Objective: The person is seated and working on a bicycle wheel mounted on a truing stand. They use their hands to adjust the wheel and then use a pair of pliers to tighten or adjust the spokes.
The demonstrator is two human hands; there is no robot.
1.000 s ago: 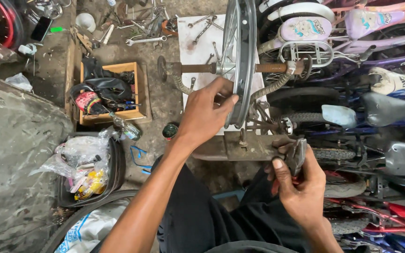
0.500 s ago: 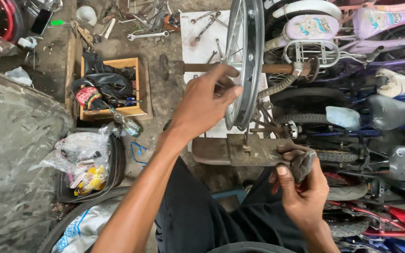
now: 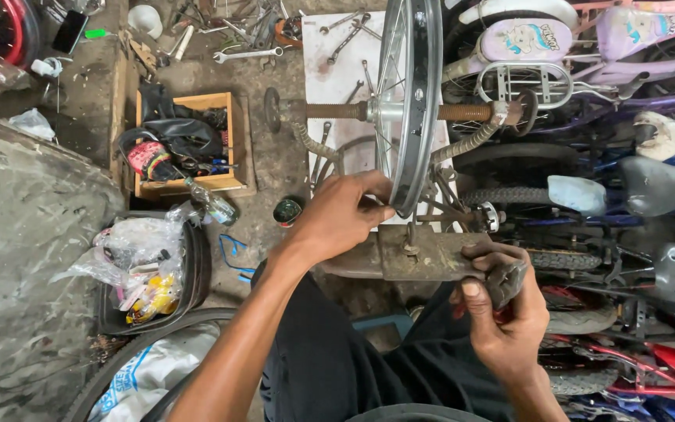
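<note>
A bare silver bicycle wheel rim (image 3: 423,94) with thin spokes stands edge-on, its threaded axle (image 3: 337,110) held across a rusty metal stand (image 3: 423,254). My left hand (image 3: 341,215) grips the near, lower edge of the rim, fingers curled around it. My right hand (image 3: 505,312) is lower right, in front of the stand, closed on a small dark tool (image 3: 505,277) whose shape I cannot make out. My dark trousers fill the bottom of the view.
A wooden box (image 3: 185,144) of straps and parts and scattered wrenches (image 3: 248,55) lie on the floor at left and back. A black tub (image 3: 193,270) with plastic bags sits near left. Several parked bicycles (image 3: 619,180) crowd the right side.
My left hand has slid down the rim from near the axle to its lower edge. My right hand with the tool stays by the stand's right end.
</note>
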